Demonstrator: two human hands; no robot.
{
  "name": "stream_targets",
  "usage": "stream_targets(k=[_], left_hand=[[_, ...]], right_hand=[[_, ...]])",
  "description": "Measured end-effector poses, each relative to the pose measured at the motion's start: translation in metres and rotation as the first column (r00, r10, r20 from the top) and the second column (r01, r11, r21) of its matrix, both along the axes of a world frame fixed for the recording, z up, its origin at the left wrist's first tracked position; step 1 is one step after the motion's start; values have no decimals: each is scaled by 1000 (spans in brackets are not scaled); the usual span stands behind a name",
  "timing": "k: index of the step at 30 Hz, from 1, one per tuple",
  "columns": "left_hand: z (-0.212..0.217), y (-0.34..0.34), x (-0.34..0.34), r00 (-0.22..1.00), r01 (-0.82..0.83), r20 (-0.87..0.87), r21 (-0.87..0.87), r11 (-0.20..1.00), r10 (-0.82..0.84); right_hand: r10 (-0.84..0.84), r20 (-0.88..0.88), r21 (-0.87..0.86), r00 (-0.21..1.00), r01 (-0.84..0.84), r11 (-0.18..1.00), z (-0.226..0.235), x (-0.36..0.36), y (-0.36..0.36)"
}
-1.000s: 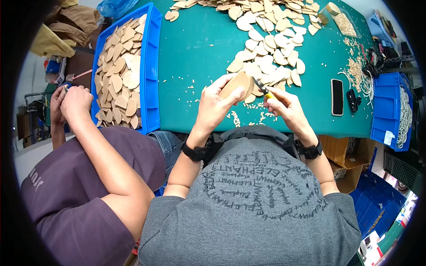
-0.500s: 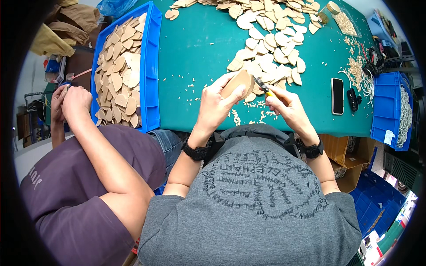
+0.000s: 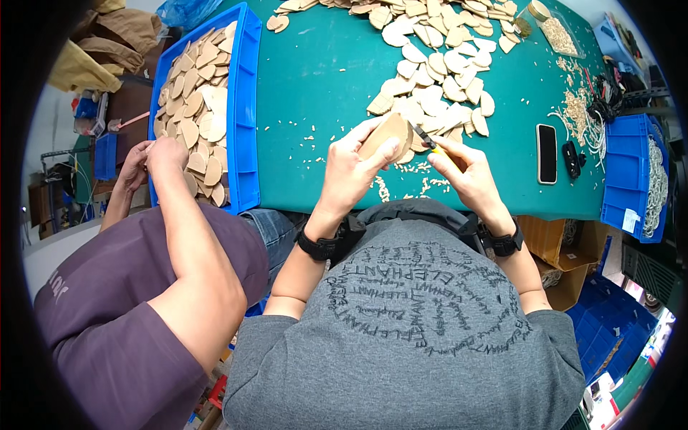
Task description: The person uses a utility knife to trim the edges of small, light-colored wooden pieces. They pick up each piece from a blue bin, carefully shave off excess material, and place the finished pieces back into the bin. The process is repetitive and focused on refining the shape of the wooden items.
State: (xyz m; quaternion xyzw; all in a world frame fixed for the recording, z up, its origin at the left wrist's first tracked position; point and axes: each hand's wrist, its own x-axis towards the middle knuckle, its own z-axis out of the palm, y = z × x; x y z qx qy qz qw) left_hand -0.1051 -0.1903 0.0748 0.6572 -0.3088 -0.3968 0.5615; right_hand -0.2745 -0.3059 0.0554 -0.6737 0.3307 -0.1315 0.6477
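My left hand (image 3: 345,166) is closed round a flat tan piece with a rounded edge (image 3: 389,135), its thumb lying across the face. Whether it is cardboard or wood I cannot tell. In my right hand (image 3: 469,175) is a pair of pliers (image 3: 425,137) with dark jaws and yellow handles. The jaws are at the right edge of the piece; contact is too small to make out. Beneath and beyond my hands lie many similar tan pieces (image 3: 432,97) on the green table (image 3: 315,79), with small pale scraps (image 3: 424,185) close below.
A blue crate (image 3: 247,107) full of tan pieces stands left. Beside it a co-worker's hands (image 3: 161,154) are held together. A phone (image 3: 546,154), a small black device (image 3: 571,159) and a blue bin of cord (image 3: 623,172) are at right. A clear container (image 3: 560,37) sits far right.
My hands and the piece have hardly moved; the pliers have shifted very slightly. The co-worker's hands have moved right, to the blue crate's edge.
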Motion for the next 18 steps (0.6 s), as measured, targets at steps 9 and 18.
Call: stream_targets(k=[9,18], left_hand=[[-5,2,3,999,-7,-46,-41,999,5],[-3,0,3,998,-31,56,-25,999,32]], right_hand=[[29,59,116,998,-35,993,2,1,0],[78,77,228,994,-94,969,2,1,-4]])
